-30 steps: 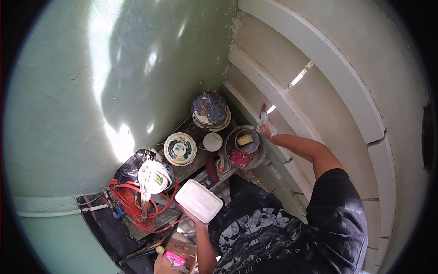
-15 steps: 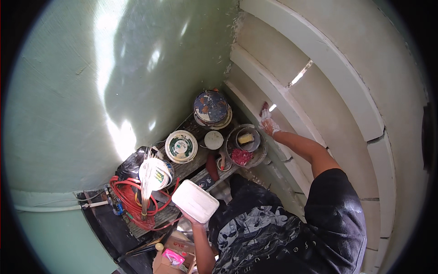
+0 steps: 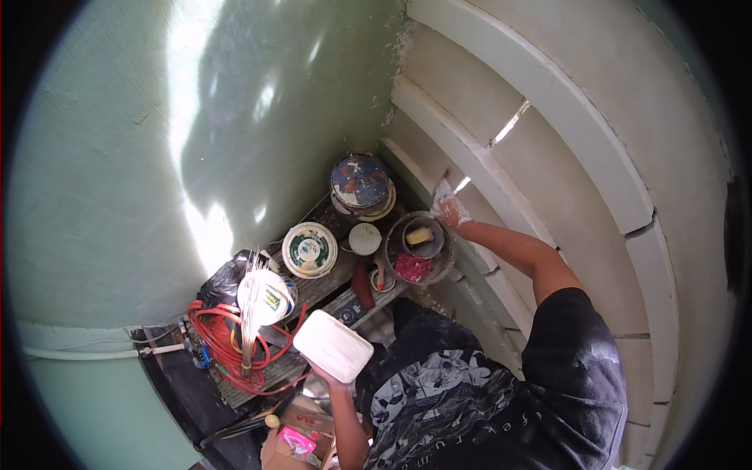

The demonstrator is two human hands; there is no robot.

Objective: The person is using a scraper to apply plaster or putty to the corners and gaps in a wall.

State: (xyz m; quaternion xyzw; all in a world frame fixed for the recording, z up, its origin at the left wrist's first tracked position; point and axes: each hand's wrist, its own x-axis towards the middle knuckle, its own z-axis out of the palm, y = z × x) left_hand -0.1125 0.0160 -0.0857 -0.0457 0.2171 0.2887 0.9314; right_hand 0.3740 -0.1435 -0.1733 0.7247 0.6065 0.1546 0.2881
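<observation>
My left hand grips a white rectangular tray from its near edge and underneath. A smooth white material fills the tray. Out to the right, my right hand is at the pale slatted wall, low in a recess between two ledges. White smears coat its fingers, which close round a small dark reddish object; its kind is not clear. Just below this hand stands a round basin holding a smaller bowl with a yellow sponge and a crumpled pink-red cloth.
A wooden bench bears a paint-stained bucket, lidded tubs, and a coiled red hose. A cardboard box stands low at the left. The green wall meets the slatted wall in a corner.
My right hand has shifted slightly left along the slatted wall, and less of the reddish object shows. My left hand and the tray have hardly moved.
</observation>
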